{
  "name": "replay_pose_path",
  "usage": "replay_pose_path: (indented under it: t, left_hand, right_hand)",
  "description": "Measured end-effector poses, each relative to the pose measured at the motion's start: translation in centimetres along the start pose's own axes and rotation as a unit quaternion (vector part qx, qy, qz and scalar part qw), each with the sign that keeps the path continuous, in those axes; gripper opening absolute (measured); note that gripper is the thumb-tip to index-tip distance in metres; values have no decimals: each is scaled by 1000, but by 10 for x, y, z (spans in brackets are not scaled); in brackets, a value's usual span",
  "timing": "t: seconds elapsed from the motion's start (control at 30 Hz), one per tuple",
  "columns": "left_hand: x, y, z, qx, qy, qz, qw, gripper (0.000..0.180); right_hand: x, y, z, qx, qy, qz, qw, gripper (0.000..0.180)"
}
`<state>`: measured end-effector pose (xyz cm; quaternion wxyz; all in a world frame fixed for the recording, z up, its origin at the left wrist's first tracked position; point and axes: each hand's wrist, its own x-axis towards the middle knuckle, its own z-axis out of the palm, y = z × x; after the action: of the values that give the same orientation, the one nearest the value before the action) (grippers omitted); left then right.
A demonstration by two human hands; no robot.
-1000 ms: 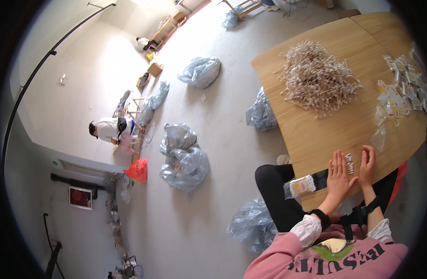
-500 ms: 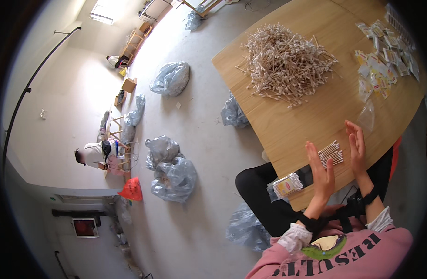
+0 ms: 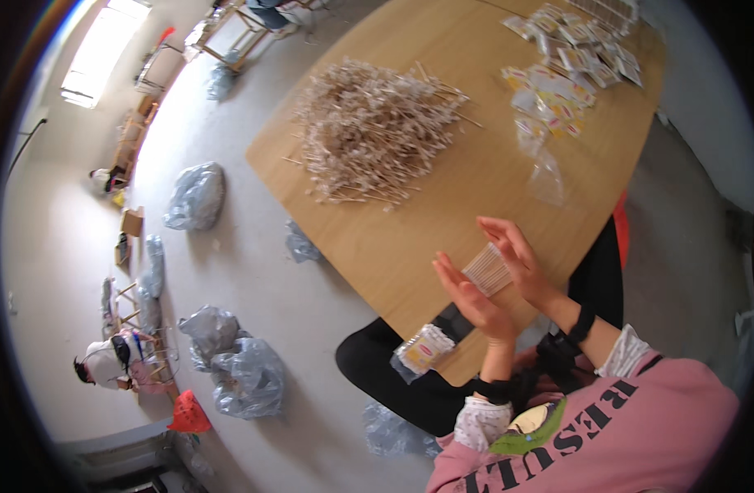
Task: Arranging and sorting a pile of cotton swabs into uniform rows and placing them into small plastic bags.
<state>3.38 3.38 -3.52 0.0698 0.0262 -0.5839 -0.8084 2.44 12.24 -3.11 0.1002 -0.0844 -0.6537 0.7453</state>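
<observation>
A small row of cotton swabs (image 3: pixel 488 269) lies on the wooden table near its front edge, between my two hands. My left hand (image 3: pixel 474 302) is stretched out on the near left side of the row, fingers straight. On the far right side stands my right hand (image 3: pixel 521 261), fingers also extended, its palm turned toward the left one. Both are open; whether the palms touch the swab ends is hard to see. By the table corner, left of my left hand, sits a clear pack of cotton swabs (image 3: pixel 426 348) beside a dark flat object (image 3: pixel 454 320).
A large heap of loose swabs (image 3: pixel 377 131) covers the table's far left. Small filled packets (image 3: pixel 582 45), printed bags (image 3: pixel 549 99) and a clear bag (image 3: pixel 548 177) lie at the far right. Grey plastic sacks (image 3: pixel 249 378) stand on the floor; a person (image 3: pixel 110 363) is at the left.
The view has turned, so the table and heap appear farther left. My hands stay on either side of the swab row, whose swabs now look more evenly lined up.
</observation>
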Motion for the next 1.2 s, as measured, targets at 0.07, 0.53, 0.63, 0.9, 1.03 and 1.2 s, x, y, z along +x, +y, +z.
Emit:
replay_pose_path:
  t: [0.07, 0.53, 0.63, 0.9, 1.03, 1.2]
  left_hand:
    - [0, 0, -3, -8, -7, -12, 1000, 68]
    - [5, 19, 0, -5, 9, -59, 998, 69]
    - [10, 19, -8, 17, -8, -67, 998, 68]
    - [2, 21, -12, 59, -17, -45, 997, 67]
    - [-5, 14, -2, 31, 12, -24, 999, 65]
    - [1, 17, -1, 20, 51, -31, 998, 64]
  right_hand:
    - [1, 6, -8, 20, 0, -14, 1000, 63]
    - [3, -4, -4, 52, -3, -25, 998, 63]
    - [5, -12, -14, -39, -57, -5, 998, 63]
    - [-4, -7, -17, 40, -12, -28, 999, 66]
    - [-9, -3, -2, 15, -21, -47, 999, 65]
    - [-5, -3, 10, 32, -22, -38, 999, 65]
